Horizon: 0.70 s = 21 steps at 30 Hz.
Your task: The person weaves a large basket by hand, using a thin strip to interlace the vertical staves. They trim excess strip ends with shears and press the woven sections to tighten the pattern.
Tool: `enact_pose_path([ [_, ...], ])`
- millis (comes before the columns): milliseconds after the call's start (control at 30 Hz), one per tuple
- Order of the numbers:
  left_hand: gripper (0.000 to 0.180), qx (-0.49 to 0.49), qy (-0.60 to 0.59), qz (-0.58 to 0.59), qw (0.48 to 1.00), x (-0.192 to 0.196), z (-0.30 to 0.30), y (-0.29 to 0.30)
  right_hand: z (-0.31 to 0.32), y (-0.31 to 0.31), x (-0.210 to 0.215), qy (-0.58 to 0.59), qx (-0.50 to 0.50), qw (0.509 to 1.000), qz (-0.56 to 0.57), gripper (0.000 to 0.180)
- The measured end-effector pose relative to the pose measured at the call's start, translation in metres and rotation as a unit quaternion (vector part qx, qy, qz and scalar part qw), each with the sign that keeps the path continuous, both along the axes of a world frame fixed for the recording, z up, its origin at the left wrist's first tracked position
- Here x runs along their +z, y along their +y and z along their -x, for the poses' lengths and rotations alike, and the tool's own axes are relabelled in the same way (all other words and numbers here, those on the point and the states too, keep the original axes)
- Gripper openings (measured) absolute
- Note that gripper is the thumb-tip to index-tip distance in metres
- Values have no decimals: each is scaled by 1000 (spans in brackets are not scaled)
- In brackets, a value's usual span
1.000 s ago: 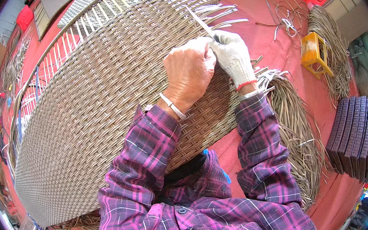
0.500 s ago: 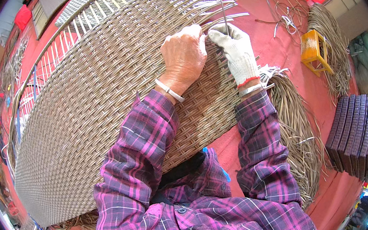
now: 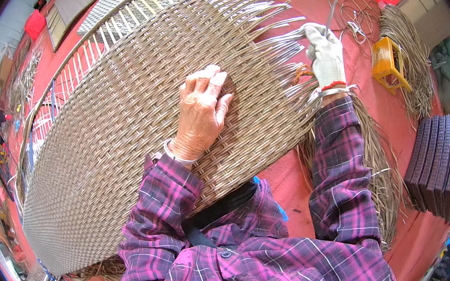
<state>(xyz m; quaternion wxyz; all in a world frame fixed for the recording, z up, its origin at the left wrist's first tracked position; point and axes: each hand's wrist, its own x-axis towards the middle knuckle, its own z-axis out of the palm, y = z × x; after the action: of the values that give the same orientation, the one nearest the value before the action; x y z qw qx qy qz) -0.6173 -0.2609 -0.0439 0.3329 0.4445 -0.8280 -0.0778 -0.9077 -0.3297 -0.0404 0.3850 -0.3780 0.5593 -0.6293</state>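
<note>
The brown woven panel (image 3: pixel 149 105) lies in front of you, its long axis going from near left to far right. Your left hand (image 3: pixel 201 112) rests on top of its weave, with the fingers loosely bent and the thumb apart; I see nothing held in it. Your right hand (image 3: pixel 326 54), in a white glove, is just beyond the right edge of the panel, closed on a thin tool (image 3: pixel 333 11) which points to the far side and a little to the right. The loose strips (image 3: pixel 271 31) come out from this edge toward the right, so your right hand is the nearer one to their ends. One pale end reaches its fingertips, but I cannot tell if they pinch it.
</note>
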Motion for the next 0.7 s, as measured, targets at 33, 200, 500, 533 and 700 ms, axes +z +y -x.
enact_pose_path([
  [33, 45, -11, -21, -3, 1000, 2, -1, 4, 6, 6, 0, 7, -5, 1000, -16, 18],
  [200, 62, -46, -95, -11, 994, 6, 1, 17, 62, 68, -34, 16, -42, 998, -52, 35],
  [500, 72, -57, -176, 29, 982, 0, 30, -19, 126, 224, -214, 409, -95, 839, -345, 45],
  [533, 70, -51, -185, 38, 981, 1, 30, -18, 131, 239, -224, 382, -87, 840, -374, 48],
  [700, 73, -112, -225, 15, 968, 11, 13, 21, 137, 296, -256, 482, -110, 771, -401, 56],
])
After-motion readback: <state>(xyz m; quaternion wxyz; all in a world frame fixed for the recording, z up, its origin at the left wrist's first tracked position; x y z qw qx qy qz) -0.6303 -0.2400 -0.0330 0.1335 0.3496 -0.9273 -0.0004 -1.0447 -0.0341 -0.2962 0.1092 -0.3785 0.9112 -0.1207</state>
